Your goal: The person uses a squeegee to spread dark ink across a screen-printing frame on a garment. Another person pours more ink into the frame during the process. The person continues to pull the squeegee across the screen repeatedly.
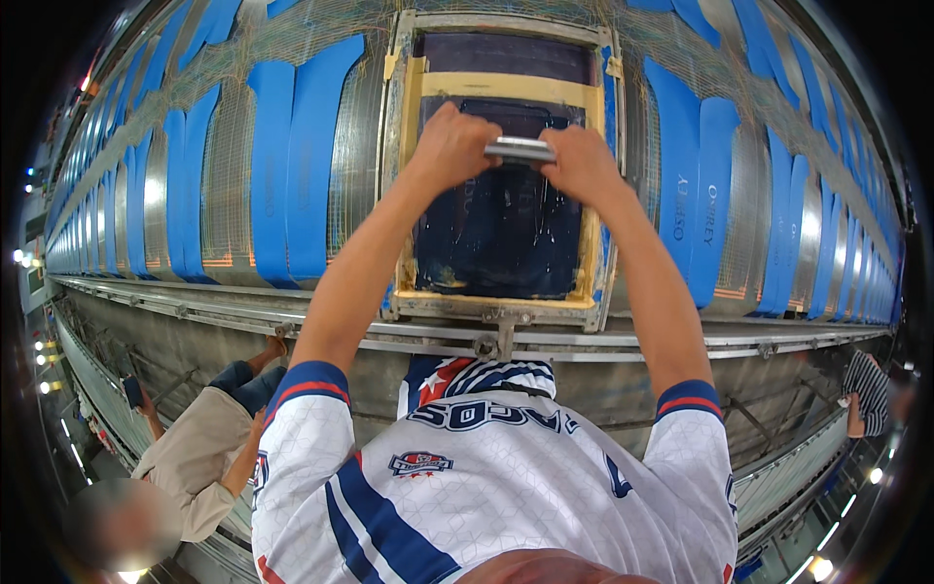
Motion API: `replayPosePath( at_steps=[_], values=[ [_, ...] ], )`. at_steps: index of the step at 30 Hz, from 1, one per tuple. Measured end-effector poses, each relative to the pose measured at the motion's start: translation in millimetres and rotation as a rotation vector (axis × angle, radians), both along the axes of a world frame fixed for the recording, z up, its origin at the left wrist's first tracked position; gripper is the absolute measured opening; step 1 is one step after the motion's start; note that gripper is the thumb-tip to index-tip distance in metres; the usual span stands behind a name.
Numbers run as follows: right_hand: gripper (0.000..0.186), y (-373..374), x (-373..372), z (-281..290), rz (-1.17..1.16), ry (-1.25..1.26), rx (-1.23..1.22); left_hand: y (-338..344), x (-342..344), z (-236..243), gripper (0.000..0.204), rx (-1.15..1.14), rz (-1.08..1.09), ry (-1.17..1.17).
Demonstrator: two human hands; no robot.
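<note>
A screen-printing frame (394, 185) lies on the long table in front of me, its inner edges lined with yellowish tape. Dark blue, wet-looking ink (496, 238) covers much of its mesh. Over the upper part of the mesh, both my hands grip a squeegee (520, 148) with a pale metal handle. My left hand (453, 146) is closed round its left end, and my right hand (586, 167) is closed round its right end. The squeegee's blade is mostly hidden, so its contact with the mesh cannot be made out.
Blue cut fabric pieces (272, 165) lie in rows on the table to the left, and more blue pieces (696, 175) to the right. A metal rail (574, 343) runs along the near edge. One person (209, 428) stands at lower left, another (864, 389) at far right.
</note>
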State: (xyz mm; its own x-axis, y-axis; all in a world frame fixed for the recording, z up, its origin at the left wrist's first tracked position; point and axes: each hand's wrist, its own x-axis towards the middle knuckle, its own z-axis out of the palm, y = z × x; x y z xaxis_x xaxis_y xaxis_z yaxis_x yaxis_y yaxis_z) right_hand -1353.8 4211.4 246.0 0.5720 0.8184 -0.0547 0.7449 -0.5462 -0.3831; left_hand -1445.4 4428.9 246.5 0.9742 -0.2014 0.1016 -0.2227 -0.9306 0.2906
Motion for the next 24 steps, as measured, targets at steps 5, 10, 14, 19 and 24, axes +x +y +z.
replayPosePath(
  at_steps=[5,10,14,19,24],
  values=[
    [0.026,33.0,67.1,-10.0,-0.026,0.086,-0.041,32.1,65.4,-3.8,0.024,0.004,-0.001,0.061],
    [0.025,39.8,73.3,-16.4,-0.044,0.144,-0.007,36.5,68.3,-3.1,0.022,-0.034,0.021,0.055],
    [0.023,37.7,65.0,-15.9,-0.035,0.108,0.006,35.9,63.3,-6.1,0.023,-0.060,0.025,0.046],
    [0.019,18.8,15.3,-12.1,-0.014,0.043,0.065,15.8,16.6,-10.2,0.020,-0.141,0.011,-0.033],
    [0.020,-30.3,-106.0,-10.9,0.050,0.037,0.061,-34.6,-108.3,-6.0,0.015,-0.102,0.009,-0.080]
  ],
)
